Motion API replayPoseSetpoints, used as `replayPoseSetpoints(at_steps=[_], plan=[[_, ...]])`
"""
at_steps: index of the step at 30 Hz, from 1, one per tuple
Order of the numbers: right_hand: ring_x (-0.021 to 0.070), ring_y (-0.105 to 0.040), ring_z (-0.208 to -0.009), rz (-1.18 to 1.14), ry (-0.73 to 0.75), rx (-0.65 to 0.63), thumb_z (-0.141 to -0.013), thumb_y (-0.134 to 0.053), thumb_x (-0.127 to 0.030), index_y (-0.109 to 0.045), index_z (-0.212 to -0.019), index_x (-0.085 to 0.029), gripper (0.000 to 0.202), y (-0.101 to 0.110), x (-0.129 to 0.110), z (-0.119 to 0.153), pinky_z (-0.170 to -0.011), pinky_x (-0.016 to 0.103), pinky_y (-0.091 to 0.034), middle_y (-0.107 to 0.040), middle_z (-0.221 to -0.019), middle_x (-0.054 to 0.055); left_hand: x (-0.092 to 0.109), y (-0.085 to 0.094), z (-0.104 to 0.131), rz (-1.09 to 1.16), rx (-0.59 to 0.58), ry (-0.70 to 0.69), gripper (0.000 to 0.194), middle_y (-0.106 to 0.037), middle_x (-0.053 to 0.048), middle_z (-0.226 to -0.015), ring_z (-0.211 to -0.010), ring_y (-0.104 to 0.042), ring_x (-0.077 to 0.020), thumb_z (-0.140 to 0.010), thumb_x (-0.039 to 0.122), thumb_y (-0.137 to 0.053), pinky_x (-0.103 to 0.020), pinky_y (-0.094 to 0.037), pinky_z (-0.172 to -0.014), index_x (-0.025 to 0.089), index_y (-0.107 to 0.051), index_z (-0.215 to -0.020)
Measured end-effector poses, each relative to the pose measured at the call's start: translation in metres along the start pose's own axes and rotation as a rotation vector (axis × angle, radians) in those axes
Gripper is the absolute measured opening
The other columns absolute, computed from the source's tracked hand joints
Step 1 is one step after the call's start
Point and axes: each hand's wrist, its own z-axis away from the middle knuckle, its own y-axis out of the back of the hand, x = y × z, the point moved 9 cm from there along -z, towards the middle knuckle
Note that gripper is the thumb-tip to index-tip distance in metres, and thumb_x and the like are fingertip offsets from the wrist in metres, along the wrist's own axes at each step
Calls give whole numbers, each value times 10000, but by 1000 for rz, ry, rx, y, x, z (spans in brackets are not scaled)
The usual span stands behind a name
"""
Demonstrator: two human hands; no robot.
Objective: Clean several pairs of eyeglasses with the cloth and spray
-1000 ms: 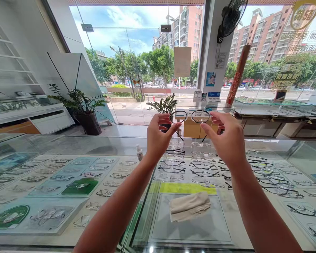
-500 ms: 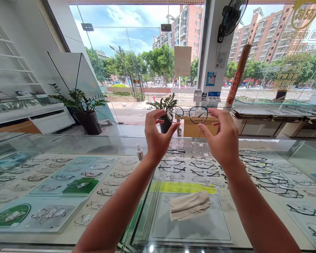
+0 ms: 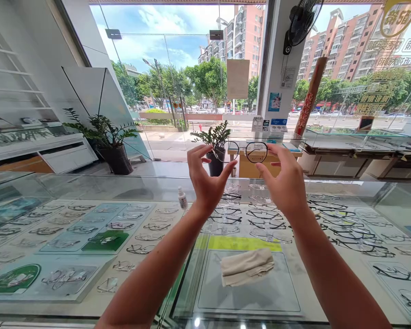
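Nearest me, the cloth point(image 3: 247, 267) lies at 6 o'clock below the glasses, just as it did a second ago. My left hand point(image 3: 207, 178) and right hand point(image 3: 285, 180) are closed on either end of the glasses point(image 3: 256, 152), fingers and thumbs, lifted over the counter point(image 3: 150, 185). I've shifted them slightly towards 9 o'clock, and their dangling arms have left the space under the rims. The bottle point(image 3: 182, 199) stands at 8 o'clock from them; farther off, the plant point(image 3: 213, 133) shows at 10.

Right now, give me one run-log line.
Left hand: holding black-rimmed eyeglasses | Right hand: holding opposite side | Eyeglasses: raised off glass display counter | Beige cloth: folded, on counter
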Motion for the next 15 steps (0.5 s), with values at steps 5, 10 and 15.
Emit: replayPoseSetpoints(at_steps=[5, 10, 15], plan=[[327, -738, -1207, -42, -65, -61, -966, -718, -264, -632, -1480, -183, 527, -8, 12, -1, -996, 538, -652, -730, -1430, 155, 15, 4, 0, -73, 20, -117, 680, -651, -113, -1250, -1150, -640, -263, -793, 484, -939, -366, -575, -787, 230, -590, -1318], [326, -725, -1233, -44, -36, -27, -950, -731, -259, -651, -1450, -197, 509, -8, 10, -1, -991, 520, -658, -734, -1411, 154, 17, 3, 0, -64, 16, -144, 683, -641, -112, -1282, -1192, -636, -270, -810, 465, -931, -380, -588, -838, 238, -573, -1346], [309, -725, -1184, -17, 25, 16, -938, -734, -226, -657, -1411, -181, 481, -4, 5, -1, -984, 510, -652, -741, -1355, 151, 12, 3, 1, -37, 21, -128, 688, -646, -113, -1286, -1212, -640, -283, -794, 460, -944, -417, -603, -884, 254, -579, -1340]])
